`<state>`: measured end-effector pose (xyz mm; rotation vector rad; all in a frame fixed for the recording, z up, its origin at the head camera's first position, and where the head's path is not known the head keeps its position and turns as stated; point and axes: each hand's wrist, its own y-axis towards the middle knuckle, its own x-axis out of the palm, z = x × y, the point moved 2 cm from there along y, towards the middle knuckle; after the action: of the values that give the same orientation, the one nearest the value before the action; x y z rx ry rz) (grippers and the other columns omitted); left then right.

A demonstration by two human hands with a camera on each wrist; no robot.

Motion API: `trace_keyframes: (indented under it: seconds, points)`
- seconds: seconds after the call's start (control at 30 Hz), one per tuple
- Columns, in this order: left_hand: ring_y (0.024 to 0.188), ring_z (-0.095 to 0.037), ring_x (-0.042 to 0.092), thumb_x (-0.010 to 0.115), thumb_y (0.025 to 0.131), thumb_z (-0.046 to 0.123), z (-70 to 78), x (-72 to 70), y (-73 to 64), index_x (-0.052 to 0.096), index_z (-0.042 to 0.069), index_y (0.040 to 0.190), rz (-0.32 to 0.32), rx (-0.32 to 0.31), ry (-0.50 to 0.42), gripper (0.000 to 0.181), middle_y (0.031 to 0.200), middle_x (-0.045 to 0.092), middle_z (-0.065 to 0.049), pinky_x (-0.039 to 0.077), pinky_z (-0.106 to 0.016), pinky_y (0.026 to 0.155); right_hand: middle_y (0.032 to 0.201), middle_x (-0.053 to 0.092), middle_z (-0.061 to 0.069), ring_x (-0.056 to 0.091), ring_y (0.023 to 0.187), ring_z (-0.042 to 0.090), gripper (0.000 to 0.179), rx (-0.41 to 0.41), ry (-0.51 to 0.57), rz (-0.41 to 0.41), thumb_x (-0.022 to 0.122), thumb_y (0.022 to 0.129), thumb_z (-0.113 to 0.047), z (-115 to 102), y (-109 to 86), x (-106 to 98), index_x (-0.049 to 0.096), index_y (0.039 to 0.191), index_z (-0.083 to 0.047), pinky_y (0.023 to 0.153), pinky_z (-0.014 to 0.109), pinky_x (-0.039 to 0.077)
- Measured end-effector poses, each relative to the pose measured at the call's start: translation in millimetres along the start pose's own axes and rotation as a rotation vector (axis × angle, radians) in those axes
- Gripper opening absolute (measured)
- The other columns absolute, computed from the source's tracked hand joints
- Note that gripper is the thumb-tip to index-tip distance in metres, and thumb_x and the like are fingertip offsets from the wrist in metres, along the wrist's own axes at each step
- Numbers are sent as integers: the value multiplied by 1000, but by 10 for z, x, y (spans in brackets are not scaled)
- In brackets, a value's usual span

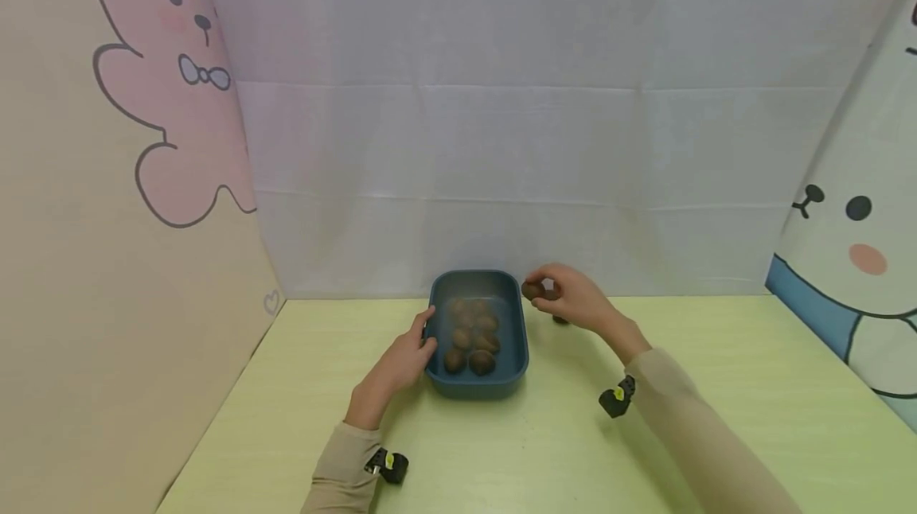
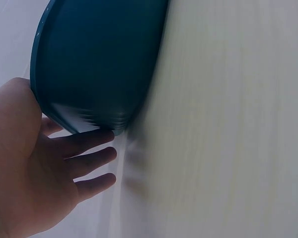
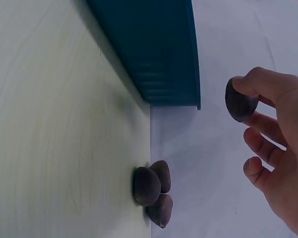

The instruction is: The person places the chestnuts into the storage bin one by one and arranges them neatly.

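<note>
A blue plastic bin (image 1: 476,391) stands at the back of the table with several brown chestnuts (image 1: 482,362) inside. My left hand (image 1: 401,359) rests against its left side, fingertips at the rim; in the left wrist view the other fingers stretch out along the outer wall. Beyond the bin's right rim, my right hand (image 1: 576,301) pinches one chestnut (image 3: 241,101) between thumb and fingers, raised above the table. Below that hand, three more chestnuts (image 3: 146,187) lie clustered on the table by the back wall, mostly hidden by the hand in the head view.
A white cloth (image 1: 530,140) hangs right behind the bin along the table's back edge. Printed panels with cartoon animals close off the left (image 1: 172,100) and right (image 1: 860,259) sides. The pale yellow table (image 1: 544,450) stretches out in front of the bin.
</note>
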<state>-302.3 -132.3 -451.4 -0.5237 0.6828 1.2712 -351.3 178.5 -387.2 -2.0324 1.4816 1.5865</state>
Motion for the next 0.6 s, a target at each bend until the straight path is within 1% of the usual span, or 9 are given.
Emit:
trace_keyframes:
  seconds: [0.07,0.13,0.2,0.23,0.33,0.4,0.43,0.5,0.6]
  points:
    - [67,-18,52,38,104,25,5,-2,-1,19,18,160,1,8,-4,60,111,66,-24,37,-33,58,112,69,10,48,68,12,34,-23,-7,-3,76,86,-14,-50,43,28,69,118,-6,67,30,43]
    - [78,-20,59,38,104,25,3,1,0,19,17,160,2,15,-6,60,135,58,-28,38,-33,59,113,69,10,49,70,12,33,-36,-17,-11,76,86,-15,-97,82,61,69,118,-6,67,29,43]
    - [90,-22,61,38,104,25,1,4,3,20,17,160,6,19,-4,59,148,46,-27,39,-32,62,114,69,9,51,75,14,33,-43,-31,-17,76,86,-16,-125,123,100,70,117,-7,68,29,43]
    - [92,-22,62,38,104,24,0,5,4,20,17,160,4,18,-4,59,149,45,-27,39,-33,62,114,69,9,52,78,15,32,-43,-37,-24,76,86,-16,-135,143,121,70,117,-7,69,30,44]
    - [91,-21,61,38,104,25,-1,6,2,20,18,160,3,12,-6,59,148,47,-26,39,-32,64,116,69,8,56,86,20,31,-33,-45,-49,75,87,-17,-151,209,184,70,116,-9,72,31,45]
    - [82,-22,59,38,104,24,1,4,-1,20,18,160,-1,9,-13,59,145,50,-27,39,-33,62,116,69,8,58,89,23,31,-32,-51,-69,74,87,-17,-152,252,226,70,117,-9,74,32,45]
    - [80,-22,59,38,104,24,2,3,-4,20,18,160,-2,9,-15,59,145,50,-27,39,-33,62,116,70,8,59,89,25,31,-32,-53,-77,74,87,-17,-150,272,246,70,117,-9,74,33,46]
    - [78,-21,57,38,104,24,1,2,-8,20,18,160,-4,8,-19,59,145,50,-27,39,-33,61,114,70,7,60,90,25,31,-35,-62,-94,74,88,-18,-146,312,288,70,117,-9,76,35,47]
    - [79,-22,58,39,104,24,2,-3,-14,21,18,160,2,7,-14,59,147,48,-27,40,-34,64,112,70,6,63,94,23,30,-30,-64,-118,73,88,-17,-136,363,345,70,117,-9,81,39,50]
